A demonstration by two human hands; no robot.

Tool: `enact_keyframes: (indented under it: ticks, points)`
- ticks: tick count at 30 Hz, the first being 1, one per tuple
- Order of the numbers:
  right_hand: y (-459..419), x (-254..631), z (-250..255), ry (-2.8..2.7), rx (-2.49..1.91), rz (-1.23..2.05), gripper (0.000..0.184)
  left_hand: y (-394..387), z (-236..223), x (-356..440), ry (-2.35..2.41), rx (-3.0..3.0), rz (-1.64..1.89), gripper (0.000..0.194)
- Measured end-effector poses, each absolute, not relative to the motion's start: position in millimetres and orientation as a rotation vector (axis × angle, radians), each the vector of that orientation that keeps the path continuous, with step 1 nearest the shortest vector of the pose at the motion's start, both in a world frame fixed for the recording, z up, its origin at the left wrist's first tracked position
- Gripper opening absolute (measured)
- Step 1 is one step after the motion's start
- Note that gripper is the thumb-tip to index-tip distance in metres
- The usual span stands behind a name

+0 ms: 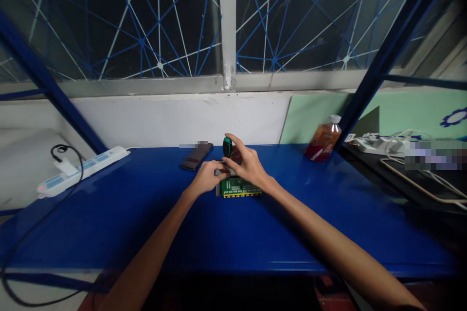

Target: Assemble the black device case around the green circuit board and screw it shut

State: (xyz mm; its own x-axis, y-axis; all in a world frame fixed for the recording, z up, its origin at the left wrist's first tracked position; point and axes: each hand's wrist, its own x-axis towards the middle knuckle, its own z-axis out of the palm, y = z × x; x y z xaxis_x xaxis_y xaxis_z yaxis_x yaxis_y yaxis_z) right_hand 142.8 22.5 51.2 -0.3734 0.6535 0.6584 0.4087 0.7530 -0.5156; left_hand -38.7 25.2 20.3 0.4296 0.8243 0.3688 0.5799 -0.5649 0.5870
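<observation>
A green circuit board [239,188] lies on the blue table [146,223] near its middle. My right hand [246,163] is closed round a screwdriver with a green and black handle [227,146], held upright over the board's far edge. My left hand [207,176] rests at the board's left end, its fingers pinched on a small grey part [220,172] there. Both forearms reach in from the lower edge of the view.
A dark phone [196,155] lies just behind and left of the hands. A white power strip [82,169] with a black cable sits at the far left. A bottle of orange liquid [324,140] stands at the back right, with more cables and a strip beyond it.
</observation>
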Motion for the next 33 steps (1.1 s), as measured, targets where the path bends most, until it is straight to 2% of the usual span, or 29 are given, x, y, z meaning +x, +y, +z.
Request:
enact_keyframes:
  ticks: [12, 21, 26, 33]
  points:
    - [24.0, 145.4, 47.3, -2.03, -0.757, 0.307, 0.061, 23.6, 21.2, -35.4, 1.191, 2.362, 0.913, 0.015]
    - [17.1, 145.0, 49.9, -2.035, -0.827, 0.302, 0.064, 20.6, 22.4, -33.9, 1.211, 2.323, 1.172, 0.01]
    - [16.4, 146.0, 52.1, -2.03, -0.852, 0.306, 0.07, 21.0, 25.0, -33.4, 1.176, 2.298, 1.151, 0.01]
    - [15.8, 147.0, 52.1, -2.055, -0.897, 0.27, 0.067, 20.7, 26.7, -34.4, 1.161, 2.271, 1.035, 0.014]
